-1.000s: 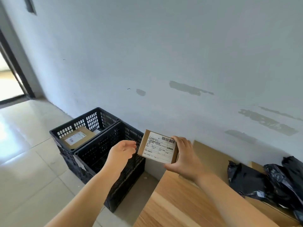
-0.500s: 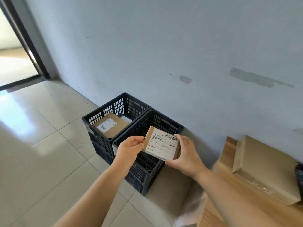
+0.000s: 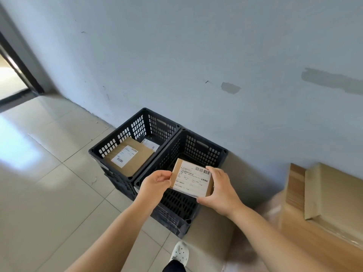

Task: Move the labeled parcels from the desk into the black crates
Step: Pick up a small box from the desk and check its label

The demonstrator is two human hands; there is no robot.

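Note:
A small brown parcel (image 3: 191,178) with a white barcode label hangs above the right black crate (image 3: 204,152). My right hand (image 3: 220,190) grips its right side, thumb under and fingers over the top edge. My left hand (image 3: 155,184) pinches its left edge with curled fingers. The left black crate (image 3: 137,124) stands beside the right one against the wall and holds a larger labeled parcel (image 3: 128,156) and another labeled parcel (image 3: 150,145) half hidden behind it. Nothing shows on the visible part of the right crate's floor.
The wooden desk (image 3: 294,191) is at the right edge with a flat cardboard box (image 3: 334,193) on it. A tiled floor (image 3: 49,183) stretches left to a doorway (image 3: 11,79). My foot in a white shoe (image 3: 179,252) stands near the right crate.
The view has swung left and down from the desk to the crates. Both hands have carried the small parcel over the right crate, and my left hand now pinches its edge.

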